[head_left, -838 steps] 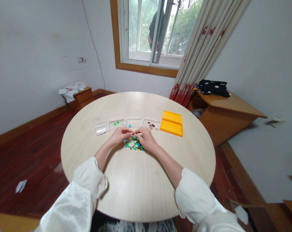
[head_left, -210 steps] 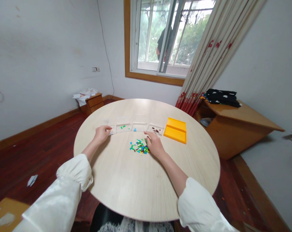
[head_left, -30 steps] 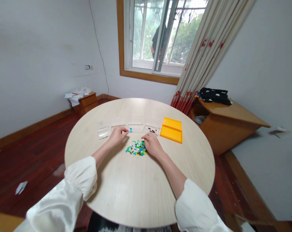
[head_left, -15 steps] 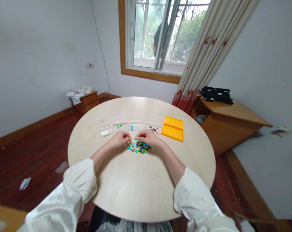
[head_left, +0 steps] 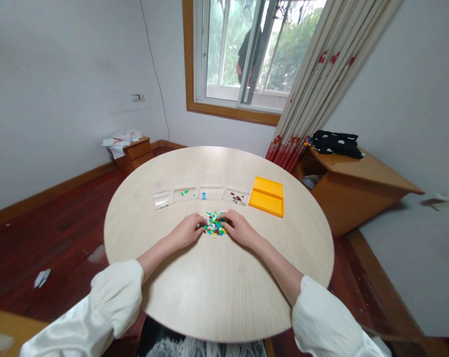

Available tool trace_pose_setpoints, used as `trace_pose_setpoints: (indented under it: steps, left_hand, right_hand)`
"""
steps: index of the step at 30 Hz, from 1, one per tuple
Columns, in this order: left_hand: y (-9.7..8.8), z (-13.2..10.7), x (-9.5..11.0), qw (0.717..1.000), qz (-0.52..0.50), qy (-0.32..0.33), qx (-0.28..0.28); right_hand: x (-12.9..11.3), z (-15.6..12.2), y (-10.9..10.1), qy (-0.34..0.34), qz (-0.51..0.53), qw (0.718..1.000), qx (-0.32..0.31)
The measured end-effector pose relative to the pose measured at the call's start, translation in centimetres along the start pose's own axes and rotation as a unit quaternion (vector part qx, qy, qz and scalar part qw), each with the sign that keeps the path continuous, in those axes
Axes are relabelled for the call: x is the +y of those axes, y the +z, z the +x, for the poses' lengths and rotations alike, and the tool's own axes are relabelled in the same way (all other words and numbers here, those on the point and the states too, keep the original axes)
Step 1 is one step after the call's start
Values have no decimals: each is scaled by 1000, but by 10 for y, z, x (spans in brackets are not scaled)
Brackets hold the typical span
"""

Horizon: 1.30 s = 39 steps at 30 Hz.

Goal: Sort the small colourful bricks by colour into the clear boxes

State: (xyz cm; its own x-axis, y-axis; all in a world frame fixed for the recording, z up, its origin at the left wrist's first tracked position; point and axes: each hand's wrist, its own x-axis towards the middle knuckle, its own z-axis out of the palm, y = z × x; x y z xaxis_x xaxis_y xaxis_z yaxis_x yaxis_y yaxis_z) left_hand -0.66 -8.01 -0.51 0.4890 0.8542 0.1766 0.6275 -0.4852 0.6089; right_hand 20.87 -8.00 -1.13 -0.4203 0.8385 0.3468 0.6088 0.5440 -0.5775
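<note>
A small heap of tiny coloured bricks (head_left: pixel 214 224), green, blue, yellow and brown, lies on the round pale wooden table (head_left: pixel 217 292). My left hand (head_left: pixel 188 230) rests at the heap's left edge, fingers curled onto the pieces. My right hand (head_left: pixel 240 229) rests at its right edge, fingers curled the same way. The pieces are too small to tell what either hand grips. Beyond the heap stands a row of clear trays: one with white bits (head_left: pixel 162 199), one with green bits (head_left: pixel 185 193), one with blue bits (head_left: pixel 209 193), one with brown bits (head_left: pixel 236 196).
An orange tray (head_left: pixel 267 196) lies right of the clear trays. A wooden desk (head_left: pixel 358 183) with folded dark cloth stands at the right, by a curtain. A small cabinet (head_left: pixel 135 148) with papers sits by the left wall. A person stands outside the window (head_left: pixel 247 49).
Both hands have dropped from above the heap to its two sides, pressing the pieces into a tighter pile. A second ago the left hand was by the green tray.
</note>
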Motion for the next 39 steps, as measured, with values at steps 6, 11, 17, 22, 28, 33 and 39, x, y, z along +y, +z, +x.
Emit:
trace_pose_setpoints:
  steps: [6, 11, 17, 22, 28, 33, 39]
  left_hand:
    - [3, -6, 2, 1000, -4, 11, -3]
    - [-6, -18, 6, 1000, 3, -12, 2]
    - [-5, -29, 6, 999, 0, -9, 33]
    - [-3, -27, -3, 995, -51, -12, 80]
    - [-21, -20, -38, 965, -118, -132, 195]
    - [-35, -15, -57, 943, -180, -192, 203]
    - [-16, 5, -34, 970, -146, -131, 145]
  right_hand:
    - [-12, -3, -4, -29, 16, 999, -29]
    - [-20, 1, -10, -29, 19, 998, -46]
    - [-23, 40, 2, -48, -7, 998, -50]
    - [-29, 84, 28, -60, -29, 992, -106]
    - [-25, 106, 43, -41, -55, 990, -120]
    - [-3, 86, 28, -26, -66, 994, -86]
    - [14, 41, 8, 25, -41, 999, -1]
